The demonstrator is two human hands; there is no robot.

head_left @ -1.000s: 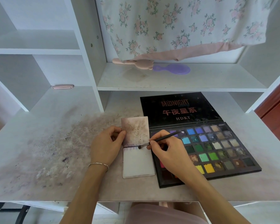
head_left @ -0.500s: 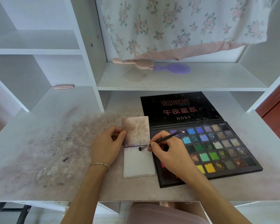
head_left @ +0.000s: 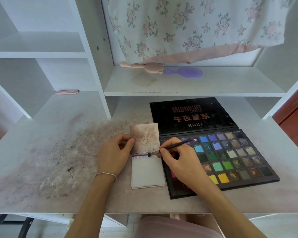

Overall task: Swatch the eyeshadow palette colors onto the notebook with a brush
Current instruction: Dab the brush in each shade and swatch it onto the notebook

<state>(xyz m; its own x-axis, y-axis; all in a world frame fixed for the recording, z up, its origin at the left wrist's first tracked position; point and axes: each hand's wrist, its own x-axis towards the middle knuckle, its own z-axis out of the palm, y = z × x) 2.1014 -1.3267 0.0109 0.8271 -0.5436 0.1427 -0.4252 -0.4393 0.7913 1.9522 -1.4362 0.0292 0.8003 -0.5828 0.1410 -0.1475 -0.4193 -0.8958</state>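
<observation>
A small open notebook lies on the desk, its stained upper leaf flipped up and its white lower page bearing faint purple strokes along the top edge. My left hand pinches the left edge of the upper leaf. My right hand holds a thin black brush like a pen, its tip touching the top of the white page near the fold. The open eyeshadow palette, black with many coloured pans, sits just right of the notebook; my right hand covers its lower-left pans.
The desk surface left of the notebook is smeared with powder dust. A pink comb and a purple brush lie on the shelf above. A pink clip rests on the left ledge. Floral cloth hangs overhead.
The brush tip has slid left along the top edge of the white page, with my right hand following slightly. My left hand has kept its hold on the leaf.
</observation>
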